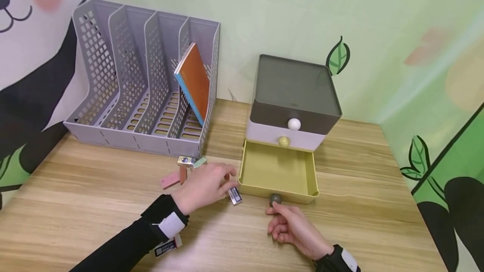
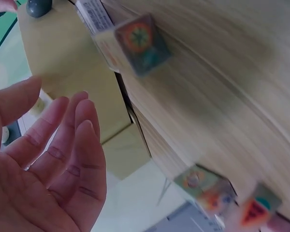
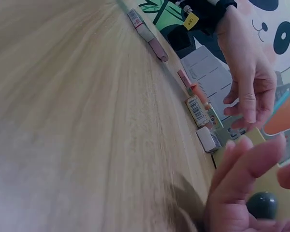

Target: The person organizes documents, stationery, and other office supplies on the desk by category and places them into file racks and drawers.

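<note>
Over the table, left of a pulled-out yellow drawer (image 1: pixel 277 171), hovers my left hand (image 1: pixel 206 186), fingers loosely bent with nothing between them. Beside its fingertips lies a sleeved eraser (image 1: pixel 235 195); the left wrist view shows an eraser with a fruit picture (image 2: pixel 141 44) there. More erasers, pink (image 1: pixel 170 180), brownish (image 1: pixel 183 175), green (image 1: pixel 200 162) and white-blue (image 1: pixel 186 160), lie behind this hand. My right hand (image 1: pixel 295 226) is at the drawer's dark round knob (image 1: pixel 275 199), thumb tip overlapping its lower edge. In the right wrist view, thumb and fingers stand apart near the knob (image 3: pixel 262 205).
Above the drawer sit a white drawer (image 1: pixel 264 132) and a dark grey top drawer (image 1: pixel 272 112). A grey file rack (image 1: pixel 132 139) with an orange-blue booklet (image 1: pixel 194 83) stands at the back left. Another eraser (image 1: pixel 166 247) lies by the left forearm.
</note>
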{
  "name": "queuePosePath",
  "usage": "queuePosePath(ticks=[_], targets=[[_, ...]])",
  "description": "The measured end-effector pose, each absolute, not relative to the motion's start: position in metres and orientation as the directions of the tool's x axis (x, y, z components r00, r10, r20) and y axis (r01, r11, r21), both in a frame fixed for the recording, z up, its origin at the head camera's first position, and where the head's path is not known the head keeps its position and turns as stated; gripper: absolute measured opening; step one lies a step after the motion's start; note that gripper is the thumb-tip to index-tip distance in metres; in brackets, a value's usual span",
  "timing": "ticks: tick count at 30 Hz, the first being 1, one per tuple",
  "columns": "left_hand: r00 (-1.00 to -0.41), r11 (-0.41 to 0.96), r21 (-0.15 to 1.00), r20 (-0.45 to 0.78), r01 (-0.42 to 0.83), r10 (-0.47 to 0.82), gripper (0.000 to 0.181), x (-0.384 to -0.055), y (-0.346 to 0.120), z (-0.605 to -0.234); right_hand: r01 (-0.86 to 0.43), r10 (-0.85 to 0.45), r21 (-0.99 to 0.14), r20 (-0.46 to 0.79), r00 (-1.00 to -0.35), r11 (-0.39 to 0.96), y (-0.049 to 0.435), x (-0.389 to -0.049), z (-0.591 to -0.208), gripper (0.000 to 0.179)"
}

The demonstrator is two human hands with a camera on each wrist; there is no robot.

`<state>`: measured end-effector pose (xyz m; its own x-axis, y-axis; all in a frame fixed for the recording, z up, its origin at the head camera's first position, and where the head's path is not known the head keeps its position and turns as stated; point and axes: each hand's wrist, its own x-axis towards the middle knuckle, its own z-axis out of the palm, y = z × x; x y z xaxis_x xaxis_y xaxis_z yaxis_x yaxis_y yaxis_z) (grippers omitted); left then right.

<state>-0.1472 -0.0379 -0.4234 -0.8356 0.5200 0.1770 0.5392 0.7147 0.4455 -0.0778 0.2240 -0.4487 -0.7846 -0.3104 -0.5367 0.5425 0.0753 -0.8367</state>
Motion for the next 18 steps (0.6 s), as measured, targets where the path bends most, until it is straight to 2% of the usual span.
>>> queuePosePath(ticks=[4,8,12,18], targets=[[-0.852,0.741,0.435,0.145,0.512,0.503,0.032,-0.145,-0.044,-0.423,0.392,-0.374,-0.907,-0.421,-0.827,0.154,0.225,-0.072,-0.446,0.043],[-0.853,0.76,0.406,0.117,0.508,0.508,0.041,-0.143,-0.044,-0.426,0.065,-0.381,-0.964,-0.163,-0.91,0.257,0.217,-0.07,-0.445,0.034],[-0.846,0.778,0.353,0.081,0.519,0.527,0.053,-0.14,-0.037,-0.431,-0.222,-0.337,-0.879,0.074,-0.938,0.422,0.209,-0.071,-0.445,0.016],[-0.863,0.836,0.248,0.001,0.489,0.505,0.054,-0.136,-0.026,-0.434,-0.45,-0.329,-0.71,0.313,-0.891,0.542,0.201,-0.076,-0.442,0.009]])
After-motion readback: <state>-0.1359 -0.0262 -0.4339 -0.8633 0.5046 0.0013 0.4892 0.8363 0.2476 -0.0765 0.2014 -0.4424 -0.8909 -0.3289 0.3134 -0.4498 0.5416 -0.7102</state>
